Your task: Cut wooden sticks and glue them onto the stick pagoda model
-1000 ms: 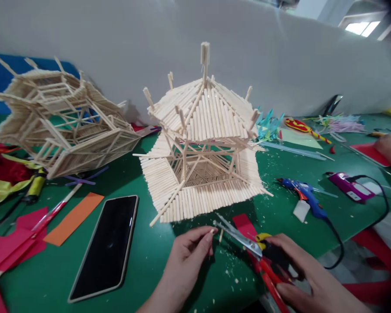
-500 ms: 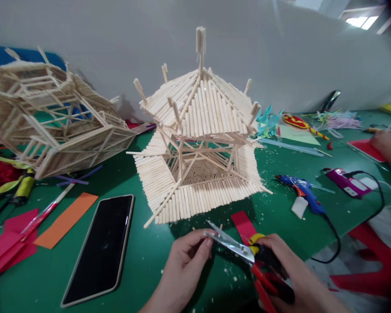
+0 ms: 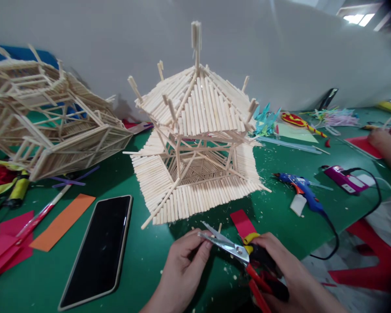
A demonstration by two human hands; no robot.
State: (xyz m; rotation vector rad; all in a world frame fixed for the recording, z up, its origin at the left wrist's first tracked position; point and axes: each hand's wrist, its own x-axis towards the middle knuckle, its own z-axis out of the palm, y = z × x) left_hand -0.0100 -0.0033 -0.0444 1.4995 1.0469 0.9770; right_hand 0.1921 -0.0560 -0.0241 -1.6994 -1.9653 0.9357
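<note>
In my right hand [image 3: 276,265] is a pair of scissors [image 3: 228,245] with shiny blades; yellow, black and red handle parts show around my grip. The blades are slightly parted, their tips beside the pinched fingers of my left hand [image 3: 187,263]. What those fingers hold is too small and hidden to make out. Just beyond my hands stands a pavilion model made of wooden sticks [image 3: 202,200], with a pointed roof and a wide lower skirt. A strip of red paper [image 3: 243,223] lies on the green table near the scissors.
Left of my hands lie a phone [image 3: 96,252], an orange paper strip [image 3: 63,221] and red paper [image 3: 6,256]. A second stick model [image 3: 52,121] stands behind. To the right are a blue glue gun [image 3: 301,191], a purple power strip [image 3: 345,179] and another person's hand [image 3: 379,139].
The view has shifted slightly, so most things appear a little further left. The scissors have moved a little left, their blades now further over my left fingertips. Both hands keep their grip.
</note>
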